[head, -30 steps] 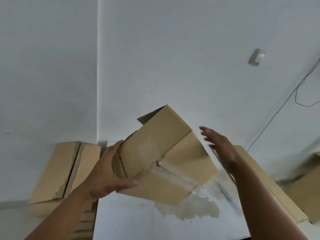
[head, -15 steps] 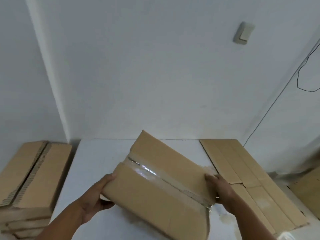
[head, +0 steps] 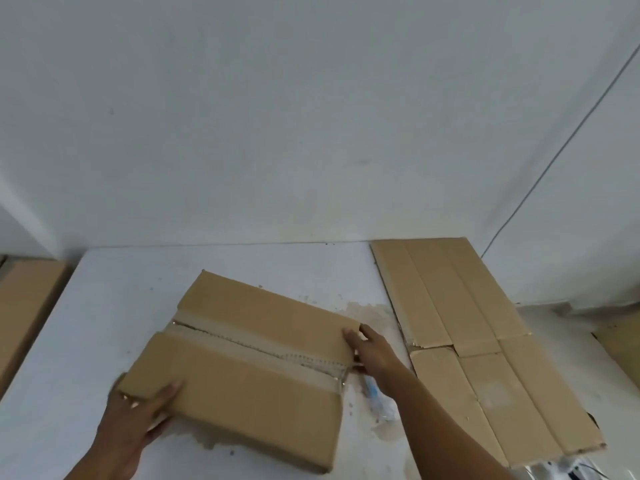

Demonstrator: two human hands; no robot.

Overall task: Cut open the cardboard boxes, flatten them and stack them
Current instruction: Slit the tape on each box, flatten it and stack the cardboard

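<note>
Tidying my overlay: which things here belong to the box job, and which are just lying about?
Job: box, held by left hand and right hand; flat sheet; left stack; blue thing, maybe the cutter.
Lying about: wall cable; stain on the table.

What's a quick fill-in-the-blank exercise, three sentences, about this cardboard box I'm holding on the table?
The ___ hand grips the cardboard box at the end nearest the flattened cardboard, and the left hand grips the other end.
A strip of clear ___ runs along the box's middle seam.
The flattened cardboard lies on the white ___.
Missing words: right (the right hand); tape; table.
</note>
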